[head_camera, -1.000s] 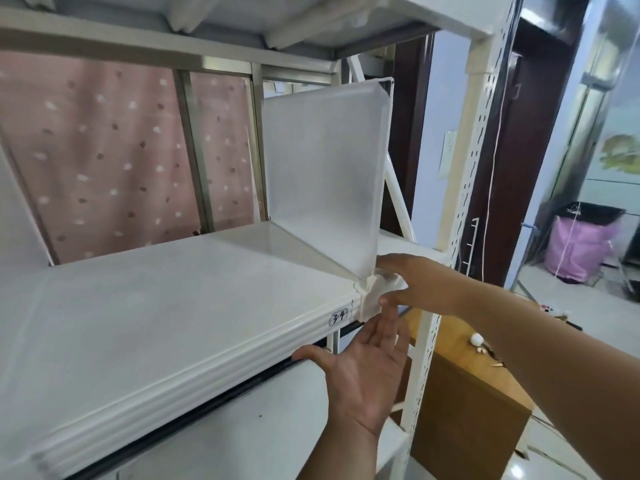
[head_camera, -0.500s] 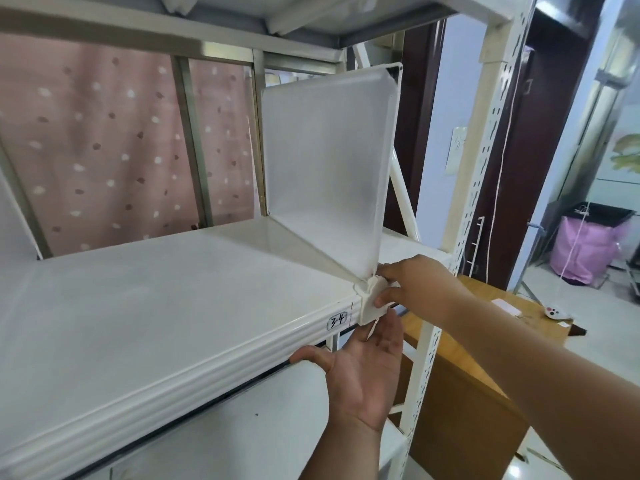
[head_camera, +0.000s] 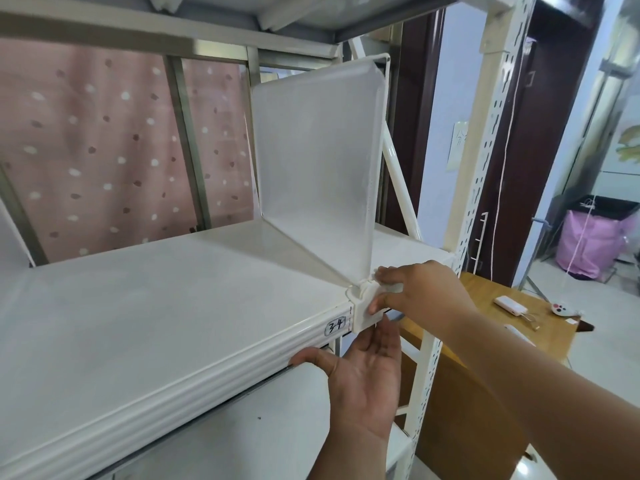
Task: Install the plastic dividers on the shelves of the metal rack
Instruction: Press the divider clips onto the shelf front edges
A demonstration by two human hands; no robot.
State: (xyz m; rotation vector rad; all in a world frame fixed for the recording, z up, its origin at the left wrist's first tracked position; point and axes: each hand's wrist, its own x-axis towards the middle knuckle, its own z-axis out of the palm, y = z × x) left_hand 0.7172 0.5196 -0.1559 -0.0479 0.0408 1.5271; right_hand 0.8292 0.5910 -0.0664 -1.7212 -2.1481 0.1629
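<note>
A frosted white plastic divider [head_camera: 317, 171] stands upright across the white metal shelf [head_camera: 149, 306], near the shelf's right end. Its white front clip [head_camera: 364, 306] hooks over the shelf's front edge beside a label reading "3-4". My right hand [head_camera: 420, 294] pinches that clip between thumb and fingers from the right. My left hand [head_camera: 363, 379] is palm up just below the clip, fingers spread, fingertips touching the clip's underside and thumb against the shelf's front lip.
The rack's perforated white upright [head_camera: 478, 188] rises right of the divider. Another shelf sits overhead and one below. A wooden table [head_camera: 485, 344] with small items stands behind the upright. A pink dotted curtain [head_camera: 97, 161] hangs behind the rack. A pink-lined bin [head_camera: 594, 244] is far right.
The view has shifted slightly, with the divider and shelf edge a little lower in frame. Both hands stay at the front clip, the right hand still gripping it.
</note>
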